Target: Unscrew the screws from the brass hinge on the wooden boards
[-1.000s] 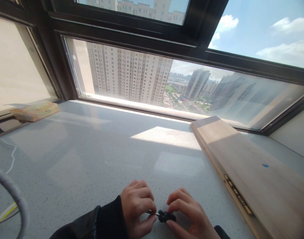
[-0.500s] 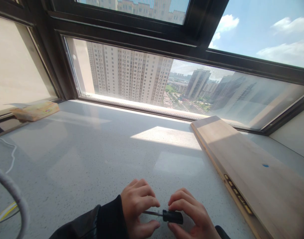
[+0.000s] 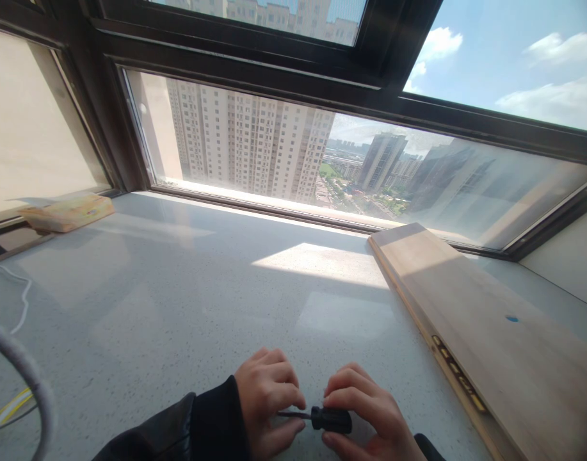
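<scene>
At the near edge of a speckled window ledge (image 3: 178, 288), a person's left hand (image 3: 267, 400) pinches the shaft and the right hand (image 3: 365, 410) grips the black handle of a small screwdriver (image 3: 330, 419), which lies left-to-right between both hands, equally close to each.

No readable text, label, brand, number or sign on anything in view.

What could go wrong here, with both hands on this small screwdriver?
1. The left hand pinches the thin shaft of the screwdriver; its tip is hidden in that hand and might prick the skin.
2. The right hand grips only the short black handle, which might slip and fall on the grey sill.
</scene>
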The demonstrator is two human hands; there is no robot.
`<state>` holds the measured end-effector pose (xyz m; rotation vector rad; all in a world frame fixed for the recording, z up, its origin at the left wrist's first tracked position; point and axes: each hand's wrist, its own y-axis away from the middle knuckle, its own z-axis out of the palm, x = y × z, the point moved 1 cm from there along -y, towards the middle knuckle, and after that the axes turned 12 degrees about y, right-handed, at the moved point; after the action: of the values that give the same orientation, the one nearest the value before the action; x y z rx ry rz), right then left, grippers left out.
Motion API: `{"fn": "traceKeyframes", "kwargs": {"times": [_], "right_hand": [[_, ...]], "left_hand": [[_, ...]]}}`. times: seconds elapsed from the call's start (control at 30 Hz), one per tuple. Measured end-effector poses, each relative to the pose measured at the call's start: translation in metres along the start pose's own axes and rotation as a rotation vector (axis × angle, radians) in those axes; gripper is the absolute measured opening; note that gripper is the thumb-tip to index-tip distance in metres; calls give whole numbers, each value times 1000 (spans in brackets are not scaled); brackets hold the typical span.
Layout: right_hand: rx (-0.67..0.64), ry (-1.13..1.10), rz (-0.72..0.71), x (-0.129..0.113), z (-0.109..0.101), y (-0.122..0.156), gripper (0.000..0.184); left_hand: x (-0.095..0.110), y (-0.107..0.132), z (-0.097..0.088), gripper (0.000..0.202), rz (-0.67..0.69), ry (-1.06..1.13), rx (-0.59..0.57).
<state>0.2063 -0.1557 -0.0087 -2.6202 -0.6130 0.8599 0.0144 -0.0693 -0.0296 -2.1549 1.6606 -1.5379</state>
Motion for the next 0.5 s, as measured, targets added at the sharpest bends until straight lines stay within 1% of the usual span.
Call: {"fn": "traceKeyframes", "kwargs": {"times": [0.07,0.17,0.3,0.37,0.5], "right_hand": [[-2,0,-12,1,0,0,16],[4,-3,-1,1,0,0,18],[85,-6,19,3,0,3,33],[99,-1,18,5,0,4,40],[94,12,31,4,1,4,38]], "left_hand": [[1,0,0,6,24,-1,6],[3,-1,1,6,52,5,39],[5,-3,0,6,66,5,112],[5,-3,0,6,67,4,123],[4,-2,0,5,68,-2,112]]}}
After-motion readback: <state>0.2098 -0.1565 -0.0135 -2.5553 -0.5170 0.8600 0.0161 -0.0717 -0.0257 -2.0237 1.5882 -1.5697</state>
